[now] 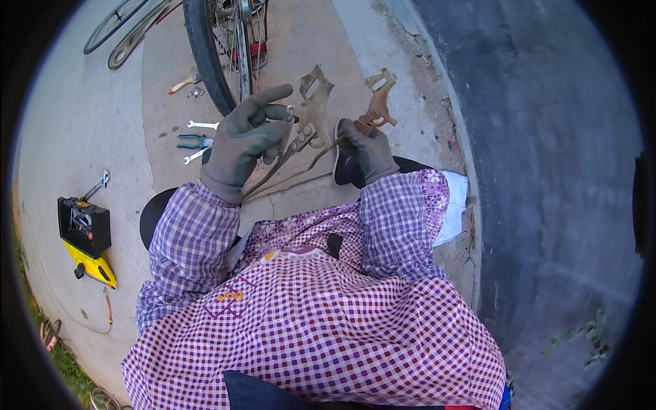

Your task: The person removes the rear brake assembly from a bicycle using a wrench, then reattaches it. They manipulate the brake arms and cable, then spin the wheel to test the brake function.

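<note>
My gloved left hand point(239, 140) pinches a small metal bolt or fitting point(290, 115), its index finger raised and bent. Just right of it, a dull metal bracket point(314, 96) with a long flat stem slants down behind that hand; whether the hand also grips the stem is unclear. My gloved right hand point(365, 150) is closed on a rusty metal bracket point(380, 102) with a thin stem running down to the left. A black shoe point(345, 167) shows under the right hand.
A bicycle wheel point(203, 55) stands ahead. Wrenches point(195, 158), pliers point(191, 141) and a paintbrush point(181, 85) lie on the ground. Left are an open black toolbox point(83, 229) and a yellow case point(96, 266). Bicycle parts point(128, 48) lie top left; a pavement edge point(461, 150) runs along the right.
</note>
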Demonstrator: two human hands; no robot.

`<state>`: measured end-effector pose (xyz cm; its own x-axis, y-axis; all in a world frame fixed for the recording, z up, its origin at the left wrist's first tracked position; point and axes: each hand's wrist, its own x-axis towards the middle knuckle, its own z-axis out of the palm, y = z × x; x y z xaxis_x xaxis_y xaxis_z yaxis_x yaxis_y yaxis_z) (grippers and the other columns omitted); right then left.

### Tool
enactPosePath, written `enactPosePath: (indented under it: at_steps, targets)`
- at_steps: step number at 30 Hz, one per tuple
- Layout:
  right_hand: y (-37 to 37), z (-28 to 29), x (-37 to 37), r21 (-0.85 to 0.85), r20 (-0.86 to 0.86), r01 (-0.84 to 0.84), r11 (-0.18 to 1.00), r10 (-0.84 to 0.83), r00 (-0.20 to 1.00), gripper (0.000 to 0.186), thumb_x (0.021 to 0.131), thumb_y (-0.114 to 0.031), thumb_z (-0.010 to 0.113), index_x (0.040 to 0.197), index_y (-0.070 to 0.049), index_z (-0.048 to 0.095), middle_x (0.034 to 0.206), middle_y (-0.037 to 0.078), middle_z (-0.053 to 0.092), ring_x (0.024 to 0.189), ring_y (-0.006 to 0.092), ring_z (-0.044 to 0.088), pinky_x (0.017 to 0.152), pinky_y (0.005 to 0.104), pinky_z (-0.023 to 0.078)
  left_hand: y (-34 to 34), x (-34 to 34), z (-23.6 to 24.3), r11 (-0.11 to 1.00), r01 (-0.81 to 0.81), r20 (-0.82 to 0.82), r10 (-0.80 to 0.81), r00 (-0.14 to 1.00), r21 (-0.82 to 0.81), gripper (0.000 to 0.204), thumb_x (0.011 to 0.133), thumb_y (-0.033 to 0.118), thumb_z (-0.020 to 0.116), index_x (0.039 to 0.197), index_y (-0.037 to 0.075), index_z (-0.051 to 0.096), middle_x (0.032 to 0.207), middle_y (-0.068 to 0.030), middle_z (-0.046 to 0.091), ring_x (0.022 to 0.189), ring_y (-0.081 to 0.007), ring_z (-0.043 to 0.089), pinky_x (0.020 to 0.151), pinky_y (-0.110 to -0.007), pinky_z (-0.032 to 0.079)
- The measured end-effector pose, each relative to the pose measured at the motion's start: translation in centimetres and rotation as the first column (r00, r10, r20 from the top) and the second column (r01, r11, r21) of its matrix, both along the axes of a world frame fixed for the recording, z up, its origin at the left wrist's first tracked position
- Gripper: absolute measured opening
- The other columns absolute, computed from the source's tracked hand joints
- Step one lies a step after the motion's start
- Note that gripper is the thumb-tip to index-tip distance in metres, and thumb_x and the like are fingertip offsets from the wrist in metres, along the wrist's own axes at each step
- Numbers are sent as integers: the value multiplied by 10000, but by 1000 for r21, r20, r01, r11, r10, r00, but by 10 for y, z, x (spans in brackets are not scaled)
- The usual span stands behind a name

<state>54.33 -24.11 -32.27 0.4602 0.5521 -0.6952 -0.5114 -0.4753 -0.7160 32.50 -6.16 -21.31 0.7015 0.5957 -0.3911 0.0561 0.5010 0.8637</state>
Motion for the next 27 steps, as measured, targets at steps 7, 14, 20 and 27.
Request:
enactPosePath:
  at_steps: [7, 14, 20, 27]
  targets:
    - [5, 16, -17, 54, -29, 99, 994, -97, 995, 388, 937, -405, 780, 1036, -42, 686, 933, 40, 704, 807, 128, 672, 763, 300, 569, 11, -31, -33, 999, -48, -5, 48, 999, -22, 341, 1029, 335, 630, 1018, -5, 631, 949, -104, 699, 779, -163, 698, 685, -284, 576]
    - [12, 13, -17, -13, -7, 88, 996, -88, 996, 432, 977, -347, 735, 1226, -18, 609, 1112, 114, 694, 889, 239, 729, 834, 395, 628, 14, -45, -26, 966, 192, -136, -169, 976, 175, 435, 1023, 349, 612, 1255, -19, 632, 1003, -114, 696, 913, -186, 685, 865, -307, 552]
    - [15, 25, -18, -58, -34, 169, 984, -171, 985, 428, 917, -425, 797, 1109, -63, 672, 943, 27, 691, 791, 122, 683, 727, 287, 586, 8, -45, -23, 811, 503, -455, -343, 822, 297, 479, 1011, 355, 643, 1318, -12, 658, 1068, -92, 719, 932, -152, 643, 858, -316, 509]
    - [46, 74, -39, -11, -154, -142, 990, 138, 978, 368, 977, -397, 720, 1103, -56, 669, 972, 26, 688, 746, 116, 641, 683, 270, 546, 17, -56, 10, 954, 283, -214, -257, 942, 100, 431, 1052, 422, 583, 1139, 27, 734, 795, -8, 619, 715, -95, 547, 679, -263, 455]
